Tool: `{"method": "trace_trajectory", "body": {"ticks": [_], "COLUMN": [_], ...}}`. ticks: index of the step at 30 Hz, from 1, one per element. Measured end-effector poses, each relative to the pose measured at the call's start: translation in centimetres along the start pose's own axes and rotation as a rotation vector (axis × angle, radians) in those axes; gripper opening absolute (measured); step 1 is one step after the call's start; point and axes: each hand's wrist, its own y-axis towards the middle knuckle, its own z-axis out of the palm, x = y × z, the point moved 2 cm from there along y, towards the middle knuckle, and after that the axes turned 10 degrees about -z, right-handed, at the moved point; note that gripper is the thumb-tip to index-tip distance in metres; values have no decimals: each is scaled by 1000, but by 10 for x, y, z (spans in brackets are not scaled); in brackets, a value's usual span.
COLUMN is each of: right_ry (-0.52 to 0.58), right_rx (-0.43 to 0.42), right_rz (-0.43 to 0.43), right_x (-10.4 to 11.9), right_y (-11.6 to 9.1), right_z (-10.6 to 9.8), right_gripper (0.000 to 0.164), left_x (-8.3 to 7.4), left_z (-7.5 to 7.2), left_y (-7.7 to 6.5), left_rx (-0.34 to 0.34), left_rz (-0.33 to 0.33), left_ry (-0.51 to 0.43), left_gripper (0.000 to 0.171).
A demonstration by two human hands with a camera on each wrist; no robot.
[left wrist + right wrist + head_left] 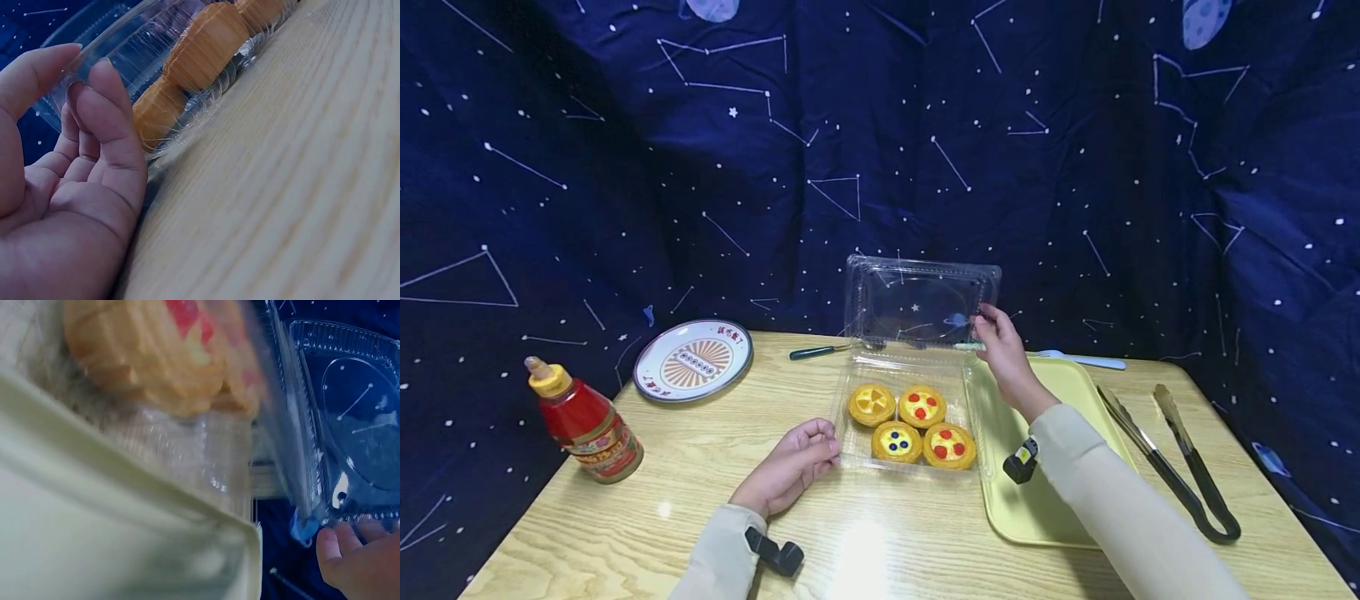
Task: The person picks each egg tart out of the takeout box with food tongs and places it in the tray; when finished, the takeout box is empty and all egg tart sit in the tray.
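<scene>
A clear plastic clamshell box (857, 454) stands with its lid (917, 304) raised upright at the back. Several egg tarts (895, 442) sit in its base, topped with red, blue or yellow pieces; their fluted sides show through the wall in the left wrist view. My left hand (797, 467) pinches the rim at the base's front left corner, thumb and fingers (103, 115) curled there. Up at the lid's right edge, my right hand (1011, 358) grips the plastic between thumb and fingers. The right wrist view shows its fingertips (331, 547) against the lid's edge.
A yellow tray (1030, 508) lies under the right forearm, touching or very near the box. Tongs (1202, 475) are further right. Behind lie a blue fork (1097, 362) and a dark-handled utensil (812, 352). A plate (662, 350) and a red sauce bottle (595, 433) stand left.
</scene>
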Motion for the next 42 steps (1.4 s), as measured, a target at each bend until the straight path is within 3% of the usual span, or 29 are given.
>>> {"method": "trace_trajectory", "body": {"ticks": [11,21,32,42], "right_ry": [-96,-244,-433,-575], "right_rx": [21,35,91,178], "right_rz": [89,42,-87,-149], "right_x": [-25,-29,-25,-2], "right_y": [1,-8,-35,-64], "right_z": [-16,-25,-72,-106], "right_gripper": [57,56,62,66], "left_x": [-2,-2,-1,0], "left_z": [0,-3,-2,-3], "left_y": [2,0,2,0], "left_rx": [24,11,21,27], "left_rz": [16,13,7,14], "left_ry": [1,1,-5,11], "left_gripper": [15,14,15,14]}}
